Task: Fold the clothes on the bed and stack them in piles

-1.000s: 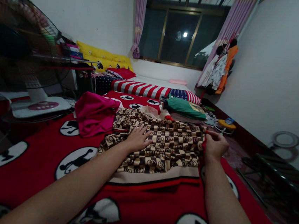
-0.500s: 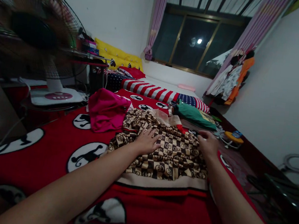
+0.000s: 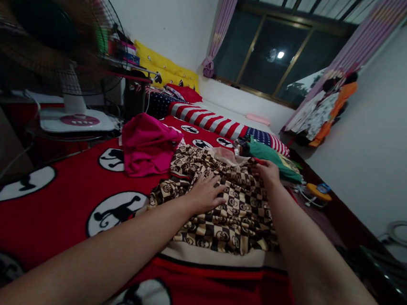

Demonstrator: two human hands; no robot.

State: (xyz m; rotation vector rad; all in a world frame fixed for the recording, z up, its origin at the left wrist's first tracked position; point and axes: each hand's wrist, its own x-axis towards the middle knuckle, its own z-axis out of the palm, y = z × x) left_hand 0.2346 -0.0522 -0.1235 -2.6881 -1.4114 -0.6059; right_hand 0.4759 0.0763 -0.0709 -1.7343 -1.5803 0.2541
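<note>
A brown and cream checked garment (image 3: 231,213) lies spread on a red bed cover (image 3: 58,196) printed with white circles. My left hand (image 3: 207,191) rests flat on the garment's left part, fingers spread. My right hand (image 3: 267,172) reaches to the garment's far edge and its fingers curl round the cloth there. A crumpled magenta cloth (image 3: 147,143) lies just left of the garment.
A standing fan (image 3: 45,36) spins at the left on a white base (image 3: 75,122). Further back lie a striped blanket (image 3: 220,123), a green cloth (image 3: 271,155), yellow pillows (image 3: 161,67) and a dark window (image 3: 270,58). Clothes (image 3: 328,107) hang on the right wall; a dark rack (image 3: 389,276) stands lower right.
My right hand has moved from the garment's right edge up to its far edge. The left hand has stayed pressed on the cloth. The view has shifted towards the fan.
</note>
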